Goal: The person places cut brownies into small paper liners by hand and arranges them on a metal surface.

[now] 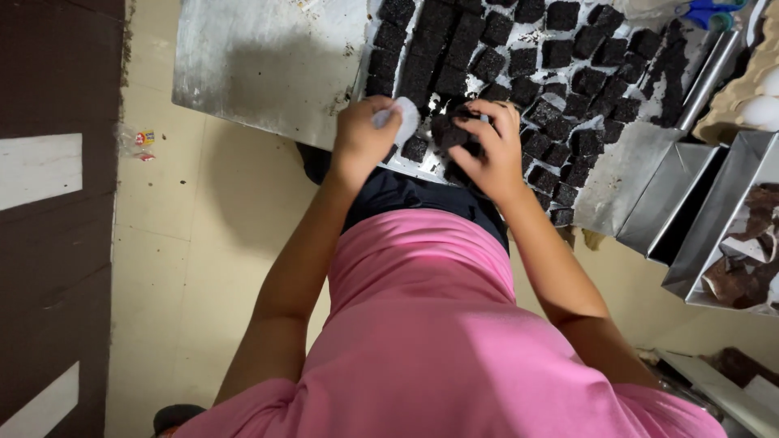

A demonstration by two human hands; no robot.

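Dull scratched metal table (260, 65), crumbly matt dark cake cubes (560, 49)

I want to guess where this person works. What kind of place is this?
Probably a small bakery kitchen. A metal tray holds many dark cake squares, empty loaf tins stand beside it, and the left hand holds a white paper cup.

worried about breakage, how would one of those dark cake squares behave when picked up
The dark cake squares probably crumble easily: loose crumbs litter the metal tray. Likely light and soft, since the right hand lifts one with fingertips only.
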